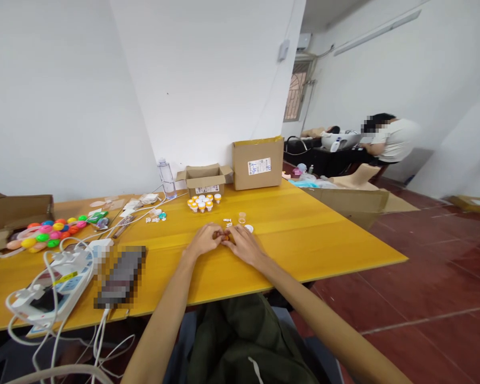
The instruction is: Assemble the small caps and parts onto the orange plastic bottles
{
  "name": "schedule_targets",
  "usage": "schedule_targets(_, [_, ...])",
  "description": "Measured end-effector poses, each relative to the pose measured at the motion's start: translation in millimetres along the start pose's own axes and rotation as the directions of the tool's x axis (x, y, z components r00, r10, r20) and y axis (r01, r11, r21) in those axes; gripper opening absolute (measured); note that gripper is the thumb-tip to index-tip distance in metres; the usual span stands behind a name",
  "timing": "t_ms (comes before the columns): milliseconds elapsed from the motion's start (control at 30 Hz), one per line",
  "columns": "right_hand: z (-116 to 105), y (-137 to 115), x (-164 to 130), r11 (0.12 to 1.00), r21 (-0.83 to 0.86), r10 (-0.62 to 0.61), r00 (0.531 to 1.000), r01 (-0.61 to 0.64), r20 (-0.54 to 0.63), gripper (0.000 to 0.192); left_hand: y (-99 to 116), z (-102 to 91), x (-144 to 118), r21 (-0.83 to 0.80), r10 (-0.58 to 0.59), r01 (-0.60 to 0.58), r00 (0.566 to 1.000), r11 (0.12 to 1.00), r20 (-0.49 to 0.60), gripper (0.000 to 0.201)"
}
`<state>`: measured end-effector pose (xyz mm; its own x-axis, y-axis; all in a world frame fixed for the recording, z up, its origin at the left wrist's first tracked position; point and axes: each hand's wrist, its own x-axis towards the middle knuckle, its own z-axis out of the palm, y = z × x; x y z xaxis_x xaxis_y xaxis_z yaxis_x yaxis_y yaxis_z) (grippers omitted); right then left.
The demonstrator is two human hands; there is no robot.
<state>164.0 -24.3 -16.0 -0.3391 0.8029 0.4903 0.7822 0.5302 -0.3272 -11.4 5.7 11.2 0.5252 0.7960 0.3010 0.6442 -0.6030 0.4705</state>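
Note:
My left hand (206,240) and my right hand (242,244) meet over the yellow table, fingertips closed together around a small orange piece (225,238). Most of that piece is hidden by my fingers, so its kind cannot be told. Just beyond my hands lie small white pieces (228,222), a clear little cup (242,217) and a white round disc (248,229). Farther back stands a cluster of small white-and-orange capped items (202,202).
An open small carton (205,178) and a closed cardboard box (258,164) stand at the back. A water bottle (167,178), colourful balls (50,232), a power strip (70,285) with cables and a phone (120,277) are left. A seated person (396,140) is far right.

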Motion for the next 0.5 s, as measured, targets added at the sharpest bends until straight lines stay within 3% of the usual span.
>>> schedule_targets(500, [7.1,1.8,1.4,0.999,-0.047,-0.026,0.999,0.024,-0.045,0.016,-0.8,2.2,2.1,-0.010,0.008,-0.008,1.000,1.000,-0.004,0.014])
